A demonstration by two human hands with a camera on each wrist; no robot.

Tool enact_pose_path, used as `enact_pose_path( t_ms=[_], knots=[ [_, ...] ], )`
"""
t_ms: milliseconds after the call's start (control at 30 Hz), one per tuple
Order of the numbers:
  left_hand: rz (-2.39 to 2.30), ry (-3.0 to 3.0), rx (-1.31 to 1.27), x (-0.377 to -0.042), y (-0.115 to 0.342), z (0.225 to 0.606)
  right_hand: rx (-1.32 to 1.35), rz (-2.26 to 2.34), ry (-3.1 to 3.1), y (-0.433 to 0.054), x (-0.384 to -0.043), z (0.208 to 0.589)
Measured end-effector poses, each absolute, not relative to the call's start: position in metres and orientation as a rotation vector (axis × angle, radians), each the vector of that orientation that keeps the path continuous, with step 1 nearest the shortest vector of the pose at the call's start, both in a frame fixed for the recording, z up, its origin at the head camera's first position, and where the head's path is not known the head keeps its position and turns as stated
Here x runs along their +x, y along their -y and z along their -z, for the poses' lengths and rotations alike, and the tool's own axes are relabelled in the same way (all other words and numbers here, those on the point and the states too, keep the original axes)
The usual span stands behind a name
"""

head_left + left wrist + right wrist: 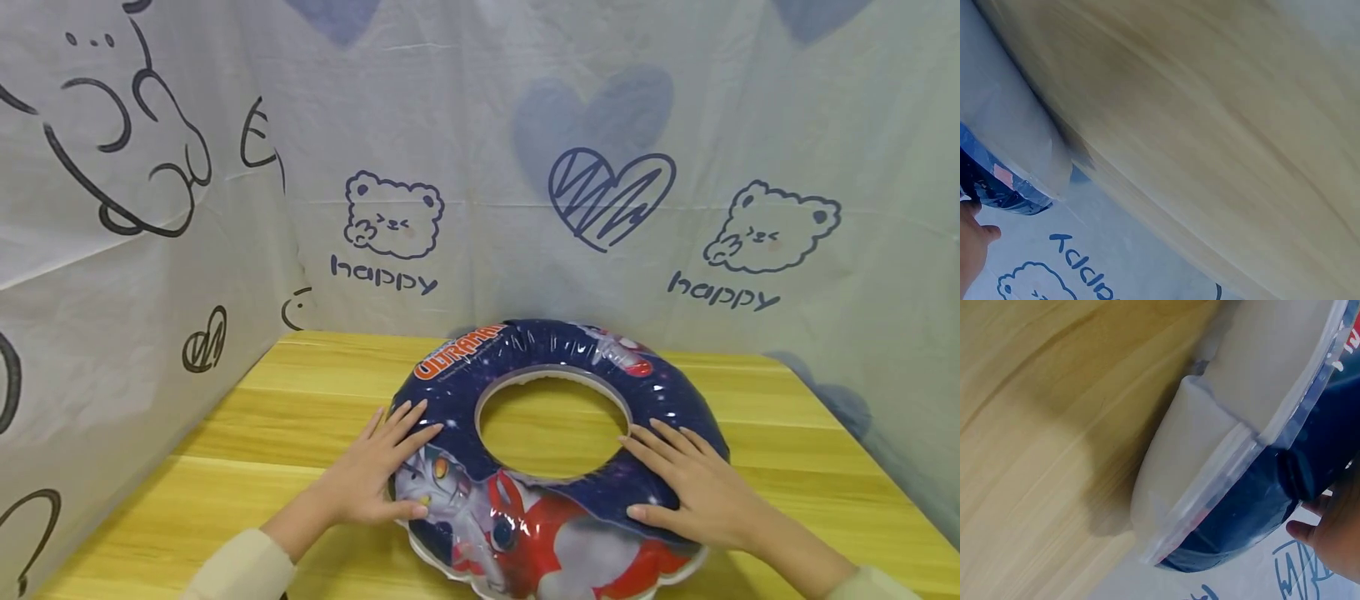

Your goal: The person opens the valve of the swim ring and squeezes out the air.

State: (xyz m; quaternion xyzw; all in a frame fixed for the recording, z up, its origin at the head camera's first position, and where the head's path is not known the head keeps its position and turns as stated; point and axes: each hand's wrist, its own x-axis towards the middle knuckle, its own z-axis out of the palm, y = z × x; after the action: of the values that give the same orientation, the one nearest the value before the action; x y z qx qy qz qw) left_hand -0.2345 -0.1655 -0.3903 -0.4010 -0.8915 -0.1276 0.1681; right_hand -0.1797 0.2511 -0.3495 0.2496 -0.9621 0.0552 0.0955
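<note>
Sleeves [240,571]; left hand [375,475], right hand [693,483] spread wide on swim ring [532,533]; wood-grain table [300,400] (doodled sheet [480,125] behind)

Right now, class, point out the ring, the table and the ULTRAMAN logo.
Ring [551,529], head view: on its near, printed band.
Table [292,417], head view: bare top, left of the ring.
Logo [458,352], head view: on its middle letters.

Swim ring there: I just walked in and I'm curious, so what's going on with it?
A person's left hand rests on the left side of the swim ring, and the right hand rests on its right side. Both have their fingers extended over the top rather than wrapped around it. The swim ring looks inflated and is on the table, printed side up.
</note>
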Motion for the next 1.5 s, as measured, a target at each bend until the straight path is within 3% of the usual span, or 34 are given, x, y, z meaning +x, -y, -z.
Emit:
enact_pose_path(
  t_ms=[900, 1500],
  knots=[
    [0.148, 2.419, -1.163, -0.253, 0.209, 0.387, 0.832, -0.238, 2.832, -0.256, -0.182, 0.348],
    [0.151, 2.374, -1.134, -0.252, 0.218, 0.397, 0.836, -0.393, 2.741, -0.301, -0.205, 0.363]
  ],
)
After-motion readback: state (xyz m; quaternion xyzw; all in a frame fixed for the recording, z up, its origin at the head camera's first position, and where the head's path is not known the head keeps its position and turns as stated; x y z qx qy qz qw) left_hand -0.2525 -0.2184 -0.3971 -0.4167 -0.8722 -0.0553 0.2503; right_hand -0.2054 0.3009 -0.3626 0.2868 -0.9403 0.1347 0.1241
